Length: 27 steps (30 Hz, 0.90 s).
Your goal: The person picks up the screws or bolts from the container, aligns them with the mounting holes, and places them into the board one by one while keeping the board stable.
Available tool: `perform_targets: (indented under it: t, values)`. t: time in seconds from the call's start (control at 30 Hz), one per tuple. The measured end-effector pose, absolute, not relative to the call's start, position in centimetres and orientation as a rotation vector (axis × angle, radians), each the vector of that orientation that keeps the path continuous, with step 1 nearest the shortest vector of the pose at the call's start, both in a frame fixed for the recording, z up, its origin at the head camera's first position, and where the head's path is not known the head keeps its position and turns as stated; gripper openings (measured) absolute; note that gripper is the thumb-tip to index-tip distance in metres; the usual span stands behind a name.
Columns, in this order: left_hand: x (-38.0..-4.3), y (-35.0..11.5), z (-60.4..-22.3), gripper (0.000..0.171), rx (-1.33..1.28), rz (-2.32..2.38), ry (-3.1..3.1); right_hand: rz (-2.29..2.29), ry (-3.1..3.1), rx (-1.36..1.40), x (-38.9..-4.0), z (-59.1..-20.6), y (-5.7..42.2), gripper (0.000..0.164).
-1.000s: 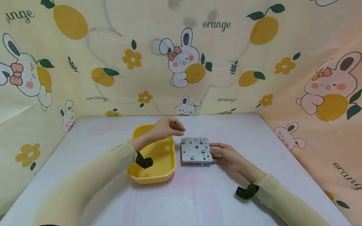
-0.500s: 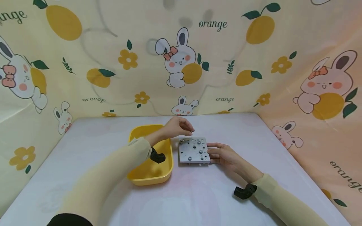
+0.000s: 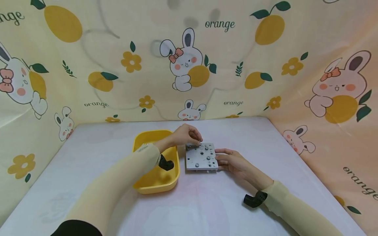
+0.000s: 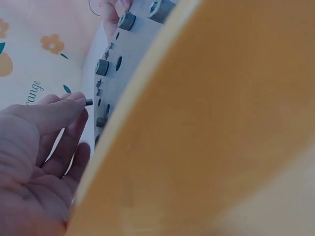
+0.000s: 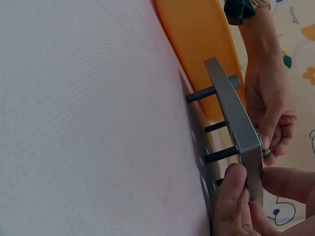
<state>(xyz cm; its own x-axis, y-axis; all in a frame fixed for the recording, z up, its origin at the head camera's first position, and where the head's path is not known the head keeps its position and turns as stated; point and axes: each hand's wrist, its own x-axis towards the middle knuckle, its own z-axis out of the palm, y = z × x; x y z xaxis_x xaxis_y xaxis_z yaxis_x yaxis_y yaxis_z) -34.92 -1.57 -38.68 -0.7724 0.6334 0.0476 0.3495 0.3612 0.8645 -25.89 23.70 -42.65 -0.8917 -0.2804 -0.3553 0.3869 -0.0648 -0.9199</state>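
A square grey metal plate (image 3: 195,158) with several holes and bolts lies in front of me. In the right wrist view, threaded bolt shanks (image 5: 221,154) stick out from its underside, holding it above the table. My right hand (image 3: 233,161) grips the plate's right edge, thumb on one face and fingers on the other. Over the far left part of the plate, my left hand (image 3: 186,134) pinches a small screw (image 4: 89,102) between thumb and fingertips. Its dark end points toward the holed face in the left wrist view; the fingers hide the rest.
A yellow plastic tray (image 3: 157,189) stands left of the plate, under the left forearm. Its wall (image 4: 197,123) fills much of the left wrist view. White cloth (image 3: 189,209) covers the table, and a printed curtain (image 3: 141,39) encloses the back and sides.
My left hand has moved right with the small screw, then down to the plate's far edge. My right hand keeps its grip on the plate. The head view has shifted slightly.
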Motion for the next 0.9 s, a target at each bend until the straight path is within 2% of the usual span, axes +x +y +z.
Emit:
perform_targets:
  t: [0.9]
  values:
    - [-34.80, -0.79, -38.90, 0.014, 0.875, 1.294, 2.371, -2.031, 1.741, 0.076, -25.84, -43.12, 23.94, 0.053]
